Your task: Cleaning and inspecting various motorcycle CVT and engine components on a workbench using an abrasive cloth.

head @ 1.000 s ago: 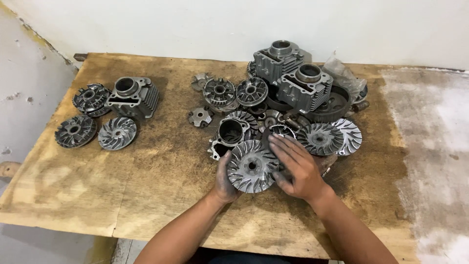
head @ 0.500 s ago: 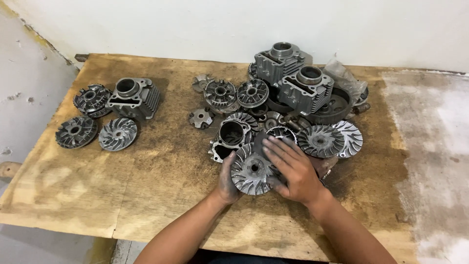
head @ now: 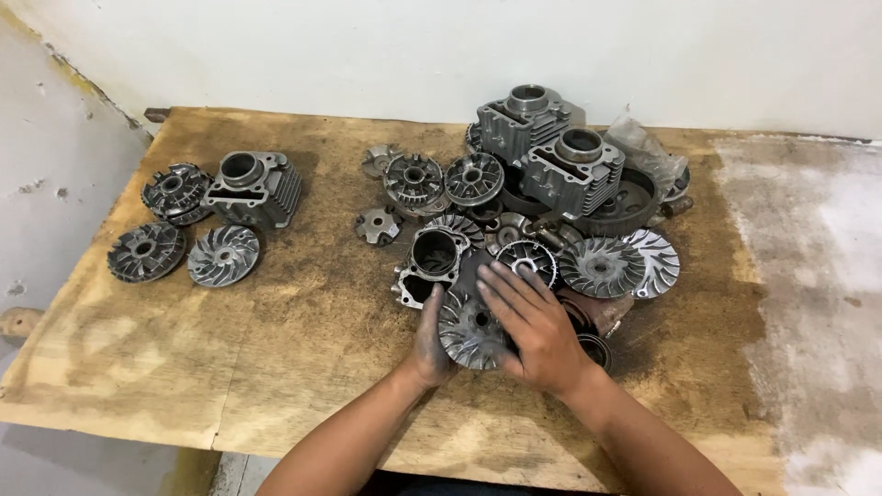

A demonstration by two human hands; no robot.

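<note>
Now the finned metal disc [head: 470,329] sits a bit nearer the board's front edge vs. a sec ago, and the right hand [head: 537,323] has slid further over it, covering most of its right half. Left hand [head: 430,342] cups the disc's left rim, thumb up along the edge; right palm and spread fingers press flat on top. Disc is pinched between both hands, lying flat on the wooden board [head: 276,367], just in front of the small cylinder housing [head: 432,262] and parts pile.
</note>
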